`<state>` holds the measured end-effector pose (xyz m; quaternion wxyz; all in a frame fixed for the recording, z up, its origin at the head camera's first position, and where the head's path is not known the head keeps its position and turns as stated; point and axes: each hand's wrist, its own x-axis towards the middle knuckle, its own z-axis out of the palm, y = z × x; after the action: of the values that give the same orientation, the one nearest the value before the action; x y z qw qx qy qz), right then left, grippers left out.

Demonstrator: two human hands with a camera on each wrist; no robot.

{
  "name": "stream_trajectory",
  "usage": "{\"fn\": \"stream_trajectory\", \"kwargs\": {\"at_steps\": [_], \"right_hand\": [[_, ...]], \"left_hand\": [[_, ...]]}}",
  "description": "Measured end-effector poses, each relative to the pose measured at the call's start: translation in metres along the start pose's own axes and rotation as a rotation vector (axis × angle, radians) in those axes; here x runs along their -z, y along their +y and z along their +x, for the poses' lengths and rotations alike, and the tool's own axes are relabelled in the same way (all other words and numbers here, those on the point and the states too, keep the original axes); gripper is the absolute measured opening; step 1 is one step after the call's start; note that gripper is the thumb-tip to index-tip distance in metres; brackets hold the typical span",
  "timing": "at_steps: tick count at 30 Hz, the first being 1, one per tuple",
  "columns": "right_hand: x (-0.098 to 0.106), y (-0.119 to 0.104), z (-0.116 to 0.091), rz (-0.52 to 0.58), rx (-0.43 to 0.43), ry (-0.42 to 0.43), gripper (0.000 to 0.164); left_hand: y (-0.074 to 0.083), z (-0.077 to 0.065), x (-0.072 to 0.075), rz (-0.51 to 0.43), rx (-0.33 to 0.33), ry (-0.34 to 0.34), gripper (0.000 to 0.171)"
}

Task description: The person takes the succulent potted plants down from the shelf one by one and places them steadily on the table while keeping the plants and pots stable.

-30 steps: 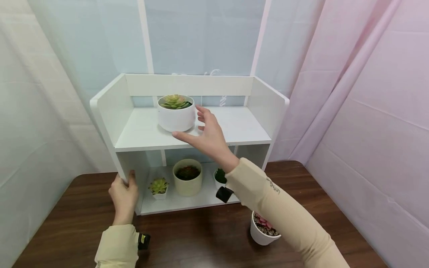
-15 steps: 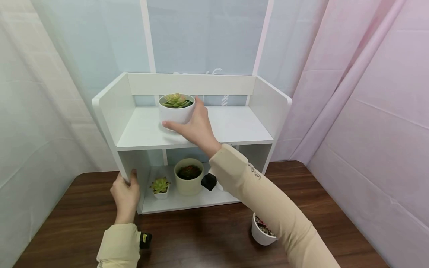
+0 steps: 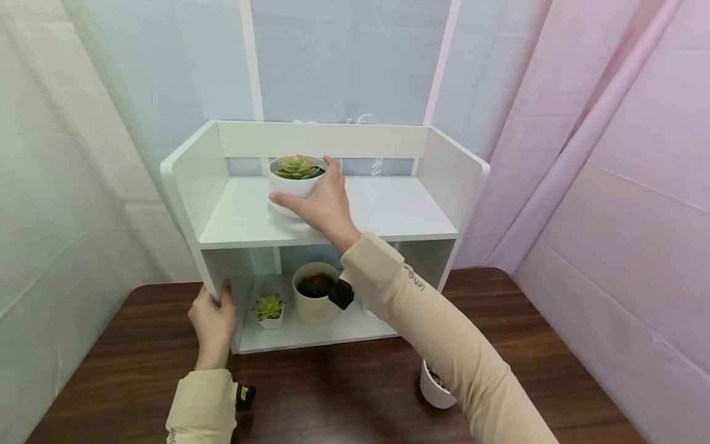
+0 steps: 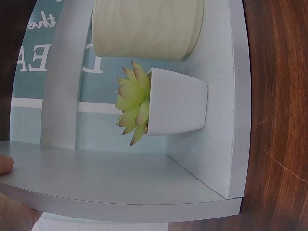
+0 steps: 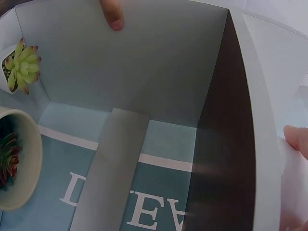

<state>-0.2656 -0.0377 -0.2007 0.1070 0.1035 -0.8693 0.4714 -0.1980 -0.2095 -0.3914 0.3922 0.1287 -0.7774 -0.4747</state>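
Observation:
On the top board of the white shelf unit [image 3: 399, 206] is a round white pot [image 3: 281, 186] with a green succulent [image 3: 297, 168]. My right hand [image 3: 328, 208] grips this pot from its right, thumb across the front and fingers behind the rim. In the right wrist view, a fingertip [image 5: 296, 137] of that hand shows at the right edge. My left hand [image 3: 215, 322] holds the front edge of the unit's left side panel, low down. Its thumb [image 5: 113, 15] lies on the panel's inner face in the right wrist view.
On the lower board stand a small white pot [image 4: 178, 103] with a yellow-green succulent and a larger cream pot [image 3: 313, 309]. Another white pot there is mostly hidden by the right sleeve. A white pot [image 3: 437, 388] stands on the brown wooden table [image 3: 510, 327] at front right.
My right hand has moved left from beside the white pot and closed round it. The left hand keeps its hold on the side panel. The head view has shifted slightly.

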Motion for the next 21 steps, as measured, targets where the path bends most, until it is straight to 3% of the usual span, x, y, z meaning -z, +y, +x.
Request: {"fn": "stream_trajectory", "kwargs": {"at_steps": [12,21], "right_hand": [[0.008,0.006,-0.005,0.064,0.043,0.035,0.107],[0.026,0.014,-0.021,0.144,0.086,0.023,0.104]], "left_hand": [[-0.001,0.000,0.000,-0.010,0.022,-0.026,0.032],[-0.003,0.003,0.000,0.006,0.001,0.007,0.029]]}}
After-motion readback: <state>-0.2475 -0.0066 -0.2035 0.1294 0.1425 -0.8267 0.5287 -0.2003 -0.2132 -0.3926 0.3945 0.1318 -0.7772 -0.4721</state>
